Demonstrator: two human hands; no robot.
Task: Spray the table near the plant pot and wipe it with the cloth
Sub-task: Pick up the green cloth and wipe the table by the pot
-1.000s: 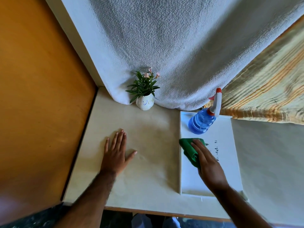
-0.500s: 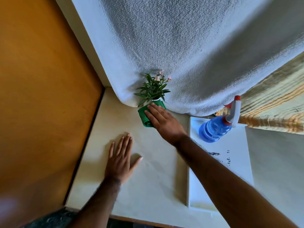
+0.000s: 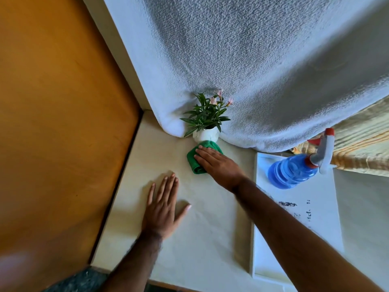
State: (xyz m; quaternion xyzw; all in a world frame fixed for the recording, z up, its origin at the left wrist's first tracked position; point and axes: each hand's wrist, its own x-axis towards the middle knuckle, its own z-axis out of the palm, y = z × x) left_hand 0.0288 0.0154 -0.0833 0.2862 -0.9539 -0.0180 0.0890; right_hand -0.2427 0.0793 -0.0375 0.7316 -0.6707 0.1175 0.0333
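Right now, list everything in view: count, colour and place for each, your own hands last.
table: one, cream, filling the lower middle
plant pot: one, white with green leaves and pink flowers, at the back of the table against the towel
cloth: one, green, folded, on the table touching the front of the plant pot
spray bottle: one, blue with a white and red trigger, standing on the tray
tray: one, white with dark smudges, on the table's right side
towel: one, white, hanging behind the table
panel: one, orange wood, left
striped fabric: one, yellow, far right
left hand: flat on the table, empty
right hand: pressing flat on the cloth
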